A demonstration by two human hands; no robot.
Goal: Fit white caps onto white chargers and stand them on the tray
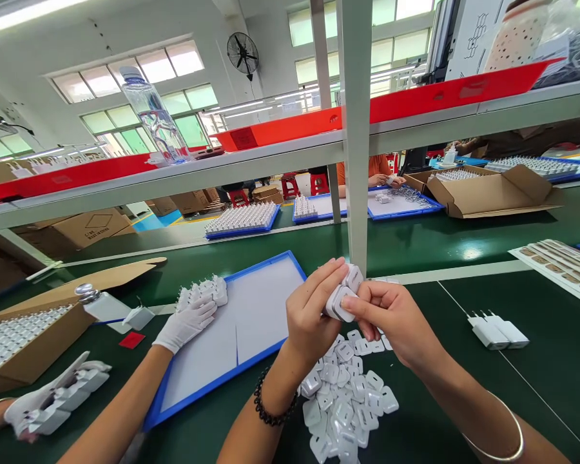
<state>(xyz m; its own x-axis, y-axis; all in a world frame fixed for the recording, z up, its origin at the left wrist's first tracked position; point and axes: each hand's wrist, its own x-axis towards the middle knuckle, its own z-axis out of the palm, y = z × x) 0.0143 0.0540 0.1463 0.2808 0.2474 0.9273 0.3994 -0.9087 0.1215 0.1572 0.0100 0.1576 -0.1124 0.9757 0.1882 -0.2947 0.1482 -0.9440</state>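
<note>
Left hand [316, 303] is def holding something: its grip is wrapped round at least two small white plastic charger blocks w/ rounded-square end faces [339, 304], up off the green-topped bench [430, 425]. Key relation imo is the facing. The end faces point over toward the right hand [391, 316], so it's right there on the exposed side, and its thumb is touching the nearer face. Blocks sit one behind the other, nearer one a bit lower & left, the other tucked behind & to the right. Each block's long axis looks to run back into the left palm, tho most of that's hidden, so take it as a guess.

Right-hand grip: fingers curled in beside the blocks, thumb out. Can't tell if it's pinching a loose piece or just pressing, tbh.

Below both hands there's a loose heap of flat white plastic rounded-square pieces [342, 412], apart from the blocks. Off to the right, near the right forearm, two white plastic plugs w/ thin metal pins [490, 333] lie side by side, pins angled up-left. (The white-gloved hand [186, 325] over on the left is a co-worker's, btw.)
</note>
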